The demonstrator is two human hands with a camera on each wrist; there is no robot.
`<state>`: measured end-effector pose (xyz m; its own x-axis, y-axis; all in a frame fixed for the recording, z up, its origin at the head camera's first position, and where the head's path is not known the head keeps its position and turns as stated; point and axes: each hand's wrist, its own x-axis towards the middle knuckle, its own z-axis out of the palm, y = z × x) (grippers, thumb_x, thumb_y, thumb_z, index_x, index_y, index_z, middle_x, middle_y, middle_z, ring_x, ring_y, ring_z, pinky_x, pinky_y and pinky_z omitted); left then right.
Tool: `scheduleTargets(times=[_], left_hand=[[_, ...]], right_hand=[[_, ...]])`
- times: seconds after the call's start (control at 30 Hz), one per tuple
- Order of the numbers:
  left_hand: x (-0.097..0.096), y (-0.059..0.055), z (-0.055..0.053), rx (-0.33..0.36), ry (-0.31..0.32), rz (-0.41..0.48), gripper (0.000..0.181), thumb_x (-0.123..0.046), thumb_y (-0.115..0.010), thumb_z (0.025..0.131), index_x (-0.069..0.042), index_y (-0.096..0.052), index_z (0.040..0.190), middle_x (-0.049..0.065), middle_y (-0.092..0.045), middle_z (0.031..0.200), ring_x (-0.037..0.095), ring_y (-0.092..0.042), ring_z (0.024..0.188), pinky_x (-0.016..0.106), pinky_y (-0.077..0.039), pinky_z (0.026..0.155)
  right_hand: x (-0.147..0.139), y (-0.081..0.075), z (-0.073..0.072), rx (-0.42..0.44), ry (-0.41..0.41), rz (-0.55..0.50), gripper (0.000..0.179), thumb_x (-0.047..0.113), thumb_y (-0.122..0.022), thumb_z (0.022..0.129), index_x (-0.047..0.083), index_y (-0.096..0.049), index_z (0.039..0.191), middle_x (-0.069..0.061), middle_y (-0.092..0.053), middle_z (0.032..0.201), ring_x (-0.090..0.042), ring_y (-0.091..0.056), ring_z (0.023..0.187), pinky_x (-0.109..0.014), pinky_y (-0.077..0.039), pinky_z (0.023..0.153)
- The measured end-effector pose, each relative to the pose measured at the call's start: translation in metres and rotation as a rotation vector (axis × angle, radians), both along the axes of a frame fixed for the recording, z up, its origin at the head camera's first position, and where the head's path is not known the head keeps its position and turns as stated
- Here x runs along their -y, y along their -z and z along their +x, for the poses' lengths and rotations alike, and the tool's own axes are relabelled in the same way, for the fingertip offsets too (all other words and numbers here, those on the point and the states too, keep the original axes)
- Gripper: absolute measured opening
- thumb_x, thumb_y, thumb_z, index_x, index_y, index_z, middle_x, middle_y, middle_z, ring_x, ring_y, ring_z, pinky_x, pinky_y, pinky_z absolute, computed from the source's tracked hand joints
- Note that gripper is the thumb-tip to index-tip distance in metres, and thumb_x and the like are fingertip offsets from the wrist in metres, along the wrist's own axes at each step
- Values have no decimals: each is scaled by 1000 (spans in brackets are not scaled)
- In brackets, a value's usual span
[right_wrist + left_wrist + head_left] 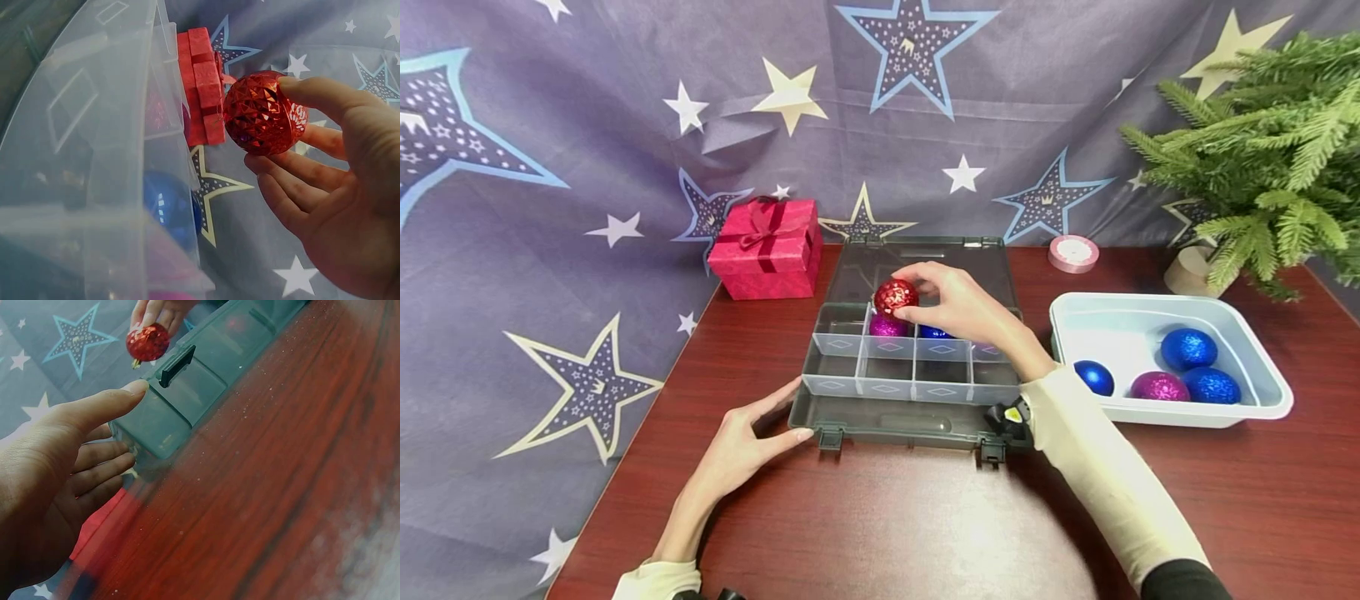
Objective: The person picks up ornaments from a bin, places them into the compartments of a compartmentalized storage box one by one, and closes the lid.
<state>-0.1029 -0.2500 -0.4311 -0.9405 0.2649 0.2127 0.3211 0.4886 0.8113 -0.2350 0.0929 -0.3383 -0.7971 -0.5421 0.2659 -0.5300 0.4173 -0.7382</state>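
My right hand (958, 304) pinches a shiny red faceted Christmas ball (896, 297) between thumb and fingers, above the back row of a divided plastic storage box (891, 388). Below it, a magenta glitter ball (888, 326) sits in one back compartment, with a blue ball (936, 332) in the compartment to its right. Something pink shows farther right, partly hidden by the right forearm. My left hand (737, 450) rests at the box's front left corner. In the left wrist view its thumb (115, 403) touches the box edge, and the other fingers extend along the side.
A white tray (1255, 350) at the right holds blue balls and a magenta one. Behind are a red gift box (767, 254), a pink ribbon roll (1073, 252) and a small artificial fir tree (1277, 158). The storage box's lid (925, 271) lies open at the back.
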Motion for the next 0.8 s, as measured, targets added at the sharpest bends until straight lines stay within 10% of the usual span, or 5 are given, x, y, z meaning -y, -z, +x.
scheduleTargets(times=[0.8], left_hand=[[-1,-1,0,-8,9,13,68,-23,-87,87,-29,-59,149,-3,-68,134,15,-60,128,17,-40,106]], right_hand=[[53,14,-21,26,-59,-22,49,15,-82,91,2,-64,135,-12,-68,123,-24,-69,109,-38,-54,98]])
